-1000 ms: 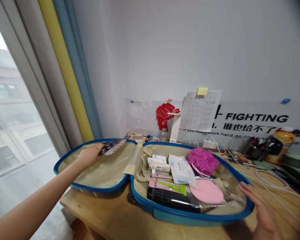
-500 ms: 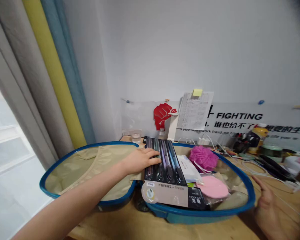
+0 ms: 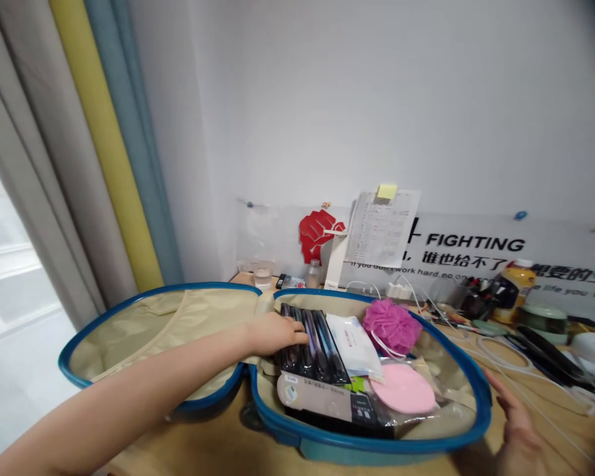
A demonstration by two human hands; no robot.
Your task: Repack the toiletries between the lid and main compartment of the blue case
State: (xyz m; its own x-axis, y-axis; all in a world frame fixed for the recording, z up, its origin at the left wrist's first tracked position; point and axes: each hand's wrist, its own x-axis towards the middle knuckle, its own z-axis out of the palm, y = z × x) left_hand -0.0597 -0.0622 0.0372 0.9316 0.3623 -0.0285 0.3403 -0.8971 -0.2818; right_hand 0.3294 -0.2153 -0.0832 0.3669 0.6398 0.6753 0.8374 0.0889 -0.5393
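My left hand (image 3: 274, 334) grips a flat pack of toothbrushes (image 3: 322, 354) by its left side, fingers curled over the top and thumb hidden. The pack lies tilted inside the right half of an open blue-rimmed case (image 3: 387, 441) with beige lining. Beside the pack are a white packet (image 3: 353, 340), a pink oval sponge or puff (image 3: 404, 389) in clear wrap, and a magenta mesh bath puff (image 3: 393, 326). My right hand (image 3: 518, 423) is at the case's right outer side, fingers extended, seemingly touching or nearly touching the rim.
The case's other half (image 3: 163, 337) lies open on the left of the wooden table (image 3: 213, 443). Behind stand a small glass jar (image 3: 313, 272) and a white stand (image 3: 335, 261). At right are a yellow bottle (image 3: 513, 291), pens, cables and a green-lidded jar (image 3: 543, 320).
My left hand has lowered the toothbrush pack deeper into the case's right half. My right hand stays by the right side. The view has shifted slightly.
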